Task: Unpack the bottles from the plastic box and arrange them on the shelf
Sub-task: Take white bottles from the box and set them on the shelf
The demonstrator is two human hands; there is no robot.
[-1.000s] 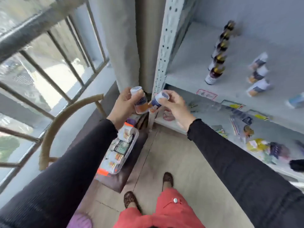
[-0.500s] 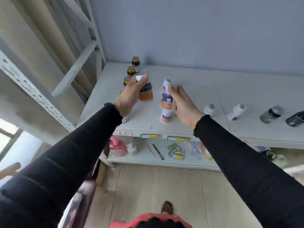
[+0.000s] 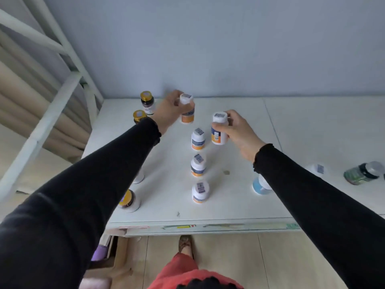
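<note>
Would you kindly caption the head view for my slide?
Each hand, left and right, holds a white bottle above three lined up on the shelf.

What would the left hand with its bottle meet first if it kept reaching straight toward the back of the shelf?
Probably only the back wall. The left hand and its bottle have bare shelf ahead; depth is hard to judge.

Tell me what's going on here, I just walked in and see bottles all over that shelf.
A person is stocking a white shelf with pill bottles. The left hand holds one white bottle with an orange band near the back, and the right hand holds a matching bottle beside it. Three like bottles already stand in a row toward the front edge. Gold-capped dark bottles line the left side.
</note>
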